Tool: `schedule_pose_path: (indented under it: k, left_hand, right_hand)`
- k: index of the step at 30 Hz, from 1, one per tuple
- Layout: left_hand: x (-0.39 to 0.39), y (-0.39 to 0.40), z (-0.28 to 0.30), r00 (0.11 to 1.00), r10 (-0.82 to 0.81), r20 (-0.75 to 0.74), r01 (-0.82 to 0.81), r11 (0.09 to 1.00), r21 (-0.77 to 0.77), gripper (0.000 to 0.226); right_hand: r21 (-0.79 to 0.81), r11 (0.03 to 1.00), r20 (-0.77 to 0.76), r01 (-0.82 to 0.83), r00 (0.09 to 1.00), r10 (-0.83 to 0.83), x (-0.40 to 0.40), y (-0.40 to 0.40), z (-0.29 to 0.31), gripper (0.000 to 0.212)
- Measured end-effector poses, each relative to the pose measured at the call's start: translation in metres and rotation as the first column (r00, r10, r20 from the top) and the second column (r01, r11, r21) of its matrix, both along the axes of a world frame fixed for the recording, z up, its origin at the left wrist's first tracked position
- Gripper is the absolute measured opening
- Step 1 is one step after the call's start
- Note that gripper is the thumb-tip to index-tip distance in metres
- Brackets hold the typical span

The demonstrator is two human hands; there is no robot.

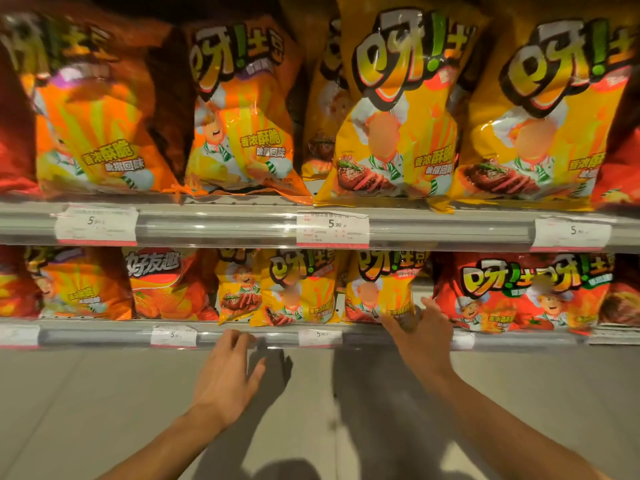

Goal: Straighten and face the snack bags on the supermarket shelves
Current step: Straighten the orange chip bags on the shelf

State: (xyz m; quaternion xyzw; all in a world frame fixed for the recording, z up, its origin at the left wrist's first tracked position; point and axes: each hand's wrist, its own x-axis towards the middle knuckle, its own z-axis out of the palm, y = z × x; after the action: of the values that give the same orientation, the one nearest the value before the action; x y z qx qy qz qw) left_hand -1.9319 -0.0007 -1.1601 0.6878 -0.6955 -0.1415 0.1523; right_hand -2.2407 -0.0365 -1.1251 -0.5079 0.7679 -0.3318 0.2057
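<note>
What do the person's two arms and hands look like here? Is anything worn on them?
Both forearms are bare as far as the picture shows: no sleeves, gloves, watch or bracelet. The left hand and right hand show no rings that I can see, though the right one is slightly blurred.

Warm, fairly bright light; glare streaks the bags (398, 109) above the right hand (420, 327), motion blur far left, shelf lines bowing at edges.

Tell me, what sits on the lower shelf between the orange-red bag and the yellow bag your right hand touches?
Head view: two yellow steak-picture bags, one partly behind the other, leaning and overlapping.
</note>
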Motion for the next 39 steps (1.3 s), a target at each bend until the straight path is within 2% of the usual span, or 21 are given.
schedule_pose_path:
  k: [3, 5, 7, 9, 12, 14, 16, 23, 27, 31, 36, 37, 39]
  left_hand:
    - [0.033, 0.003, 0.002, 0.991, 0.126, -0.045, -0.126, 0.992, 0.013, 0.036]
    - [0.052, 0.005, 0.004, 0.963, 0.234, -0.133, -0.231, 0.972, 0.037, 0.036]
    - [0.069, 0.005, 0.006, 0.921, 0.332, -0.204, -0.328, 0.943, 0.054, 0.034]
    - [0.086, 0.01, 0.008, 0.87, 0.418, -0.261, -0.416, 0.907, 0.064, 0.03]
    - [0.118, 0.012, 0.012, 0.819, 0.462, -0.339, -0.476, 0.878, 0.047, 0.031]
    - [0.142, 0.012, 0.018, 0.778, 0.492, -0.391, -0.519, 0.854, 0.04, 0.032]
    - [0.166, 0.012, 0.024, 0.74, 0.512, -0.435, -0.555, 0.831, 0.036, 0.034]
    - [0.246, -0.009, 0.045, 0.686, 0.496, -0.532, -0.605, 0.795, -0.039, 0.061]
    - [0.28, -0.027, 0.047, 0.68, 0.452, -0.577, -0.581, 0.813, -0.048, 0.076]
    - [0.301, -0.047, 0.048, 0.639, 0.393, -0.661, -0.524, 0.851, -0.001, 0.099]
    - [0.311, -0.075, 0.045, 0.621, 0.354, -0.699, -0.432, 0.899, 0.072, 0.118]
    - [0.313, -0.08, 0.043, 0.626, 0.362, -0.69, -0.421, 0.902, 0.091, 0.118]
    - [0.317, -0.088, 0.038, 0.635, 0.379, -0.673, -0.408, 0.904, 0.125, 0.113]
  right_hand:
    - [0.118, 0.993, 0.048, -0.021, 0.999, 0.016, -0.001, 0.028, -0.004, 0.029]
    - [0.249, 0.963, 0.086, -0.1, 0.993, 0.08, 0.01, 0.043, -0.005, 0.027]
    - [0.311, 0.937, 0.148, -0.159, 0.982, 0.117, 0.031, 0.048, 0.0, 0.034]
    - [0.298, 0.925, 0.184, -0.235, 0.965, 0.186, 0.057, 0.046, 0.005, 0.033]
    - [0.2, 0.914, 0.186, -0.353, 0.93, 0.318, 0.101, 0.04, 0.015, 0.02]
    - [0.14, 0.894, 0.148, -0.426, 0.902, 0.406, 0.131, 0.034, 0.017, 0.023]
    - [0.112, 0.889, 0.172, -0.443, 0.89, 0.422, 0.158, 0.03, 0.02, 0.024]
    - [-0.026, 0.902, 0.398, -0.432, 0.823, 0.405, 0.253, 0.0, 0.023, 0.049]
    - [-0.056, 0.91, 0.418, -0.411, 0.818, 0.395, 0.3, -0.013, 0.02, 0.075]
    - [-0.08, 0.92, 0.415, -0.385, 0.826, 0.382, 0.333, -0.033, 0.008, 0.046]
    - [-0.028, 0.933, 0.422, -0.358, 0.842, 0.336, 0.357, -0.061, -0.008, 0.062]
    - [-0.011, 0.932, 0.434, -0.362, 0.838, 0.33, 0.358, -0.066, -0.012, 0.057]
    - [-0.01, 0.919, 0.453, -0.394, 0.818, 0.356, 0.36, -0.076, -0.02, 0.03]
